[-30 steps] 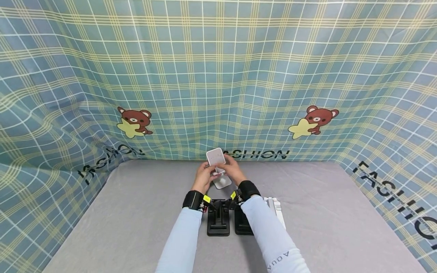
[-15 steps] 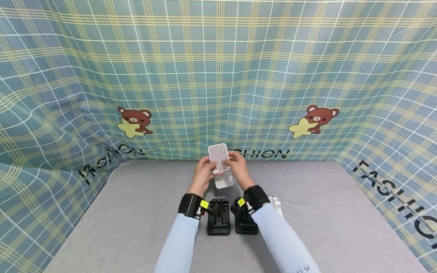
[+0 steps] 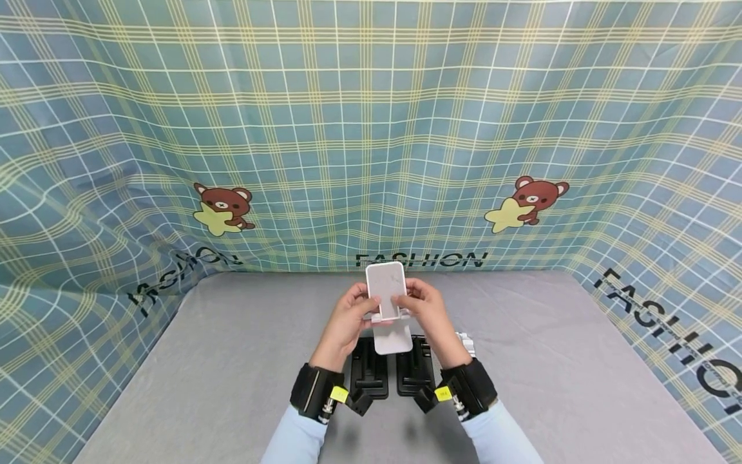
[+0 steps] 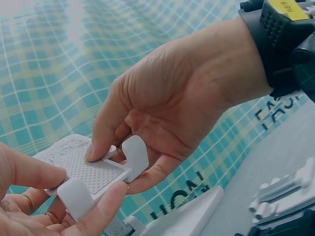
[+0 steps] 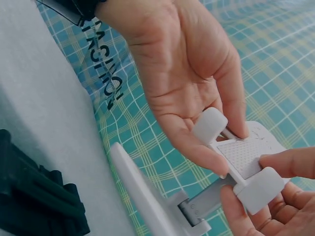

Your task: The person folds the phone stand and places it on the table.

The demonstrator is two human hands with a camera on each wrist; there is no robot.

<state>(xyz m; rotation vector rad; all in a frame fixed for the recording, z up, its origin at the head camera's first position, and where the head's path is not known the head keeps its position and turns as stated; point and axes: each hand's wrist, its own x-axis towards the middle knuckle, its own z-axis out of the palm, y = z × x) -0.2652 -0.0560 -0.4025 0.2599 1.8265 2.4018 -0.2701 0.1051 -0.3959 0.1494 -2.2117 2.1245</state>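
Note:
A white folding phone stand [image 3: 387, 283] is held up by both hands in the middle of the head view. My left hand [image 3: 341, 325] grips its left edge and my right hand [image 3: 431, 316] the right one, thumbs on the front of the plate. In the left wrist view, the textured pad [image 4: 106, 177] shows between two upright support hooks [image 4: 135, 152]. A metal hinge arm [image 5: 209, 196] joins the plate to the flat base [image 5: 142, 191] in the right wrist view. Fingers behind the plate are partly hidden.
Two black folded phone stands [image 3: 369, 377] lie side by side on the grey table [image 3: 232, 374], below the hands. A white folded stand [image 3: 467, 343] lies to their right, mostly behind the right forearm. A checked curtain [image 3: 382, 129] rises behind and at both sides.
Both hands have carried the white phone stand toward the body and a little to the right. Its base now overlaps the black stands in the head view, and the forearms have spread apart.

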